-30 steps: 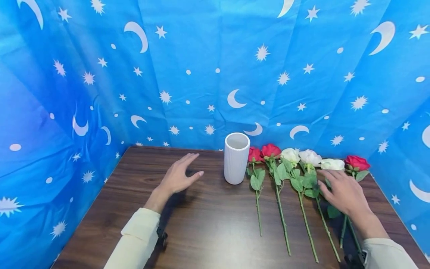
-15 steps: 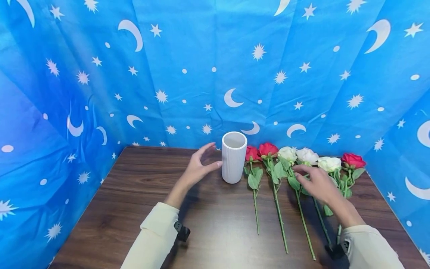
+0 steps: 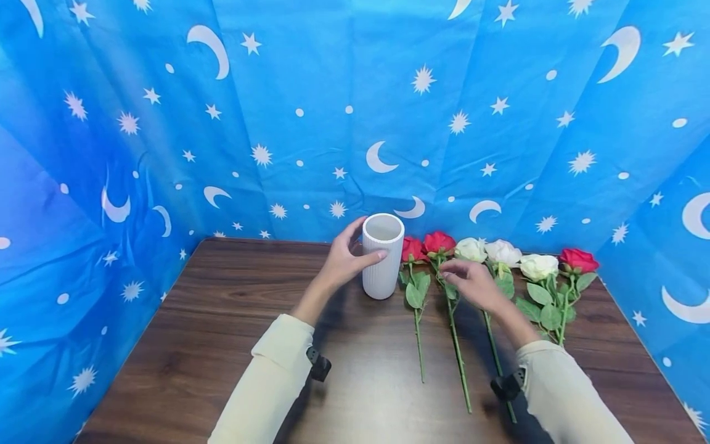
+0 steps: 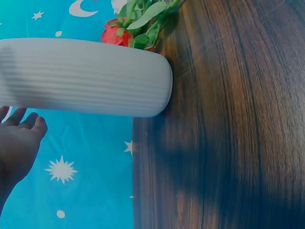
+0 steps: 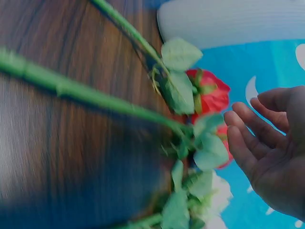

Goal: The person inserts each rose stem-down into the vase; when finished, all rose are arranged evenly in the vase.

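Note:
A white ribbed vase (image 3: 383, 277) stands upright on the table. My left hand (image 3: 342, 262) is at its left side, thumb across the front and fingers spread towards the back. In the left wrist view, the fingertips are right beside the vase (image 4: 90, 78); whether they touch it I cannot tell. My right hand (image 3: 471, 283), fingers loosely bent, hovers over the upper stem and leaves of the second red rose (image 3: 438, 241). No stem shows between its fingers in the right wrist view. Another red rose (image 3: 412, 248) lies between that rose and the vase.
To the right lie white roses (image 3: 539, 267) and one more red rose (image 3: 579, 261), stems towards me. A blue cloth (image 3: 310, 123) with moons and stars hangs behind the dark wooden table (image 3: 222, 320).
My left hand has moved right, from the open table up to the vase. My right hand has swept left from above the right-hand roses to the second red rose.

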A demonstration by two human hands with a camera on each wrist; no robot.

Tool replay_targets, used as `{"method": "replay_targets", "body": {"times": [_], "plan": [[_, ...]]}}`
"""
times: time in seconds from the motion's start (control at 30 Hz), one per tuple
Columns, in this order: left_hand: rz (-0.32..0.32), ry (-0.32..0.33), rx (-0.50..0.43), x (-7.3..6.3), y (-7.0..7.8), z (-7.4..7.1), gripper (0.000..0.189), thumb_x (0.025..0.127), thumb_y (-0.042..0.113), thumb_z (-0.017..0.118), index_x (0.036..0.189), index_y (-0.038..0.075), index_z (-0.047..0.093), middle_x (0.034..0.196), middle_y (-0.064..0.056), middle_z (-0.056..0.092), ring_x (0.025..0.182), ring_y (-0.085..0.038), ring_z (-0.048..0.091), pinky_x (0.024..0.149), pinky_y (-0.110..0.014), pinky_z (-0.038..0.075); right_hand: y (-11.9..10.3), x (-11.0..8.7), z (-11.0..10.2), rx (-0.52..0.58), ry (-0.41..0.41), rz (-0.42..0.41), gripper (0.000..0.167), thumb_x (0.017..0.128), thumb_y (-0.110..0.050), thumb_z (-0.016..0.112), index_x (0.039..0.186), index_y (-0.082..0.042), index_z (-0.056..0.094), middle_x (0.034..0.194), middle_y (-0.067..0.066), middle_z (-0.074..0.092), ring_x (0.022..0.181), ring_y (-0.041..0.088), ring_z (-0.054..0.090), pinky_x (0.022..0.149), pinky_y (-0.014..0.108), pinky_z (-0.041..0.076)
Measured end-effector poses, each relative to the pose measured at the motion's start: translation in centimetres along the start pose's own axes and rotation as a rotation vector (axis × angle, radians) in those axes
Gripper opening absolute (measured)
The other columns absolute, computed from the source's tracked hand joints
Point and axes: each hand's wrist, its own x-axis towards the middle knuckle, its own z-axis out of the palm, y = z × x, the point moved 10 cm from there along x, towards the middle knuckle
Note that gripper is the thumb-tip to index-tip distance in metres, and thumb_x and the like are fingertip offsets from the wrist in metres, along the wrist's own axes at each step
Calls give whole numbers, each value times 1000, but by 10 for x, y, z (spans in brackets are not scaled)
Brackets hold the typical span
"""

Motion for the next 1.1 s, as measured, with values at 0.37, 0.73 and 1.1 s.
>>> {"method": "replay_targets", "body": {"times": [0.37,0.73,1.1], "plan": [[-27,23,-4,12,3,6,87,81,16,83,155,4,38,152,-14,51,144,-30,48,125,-47,36,17,19,40,152,-41,144,34,100,-6,57,126,15,61,118,33,69,100,37,74,80,29,61],[-45,69,18,18,3,4,85,80,19,86,152,4,44,149,-13,55,138,-28,55,119,-44,44,29,29,54,51,33,235,37,95,-16,66,121,10,67,116,30,71,103,37,71,83,37,60],[-38,67,-14,20,1,1,81,77,15,88,147,3,50,139,-14,62,128,-29,62,112,-44,51,39,32,71,-42,53,335,36,87,-24,78,109,5,74,104,21,76,90,28,71,74,34,58]]}}
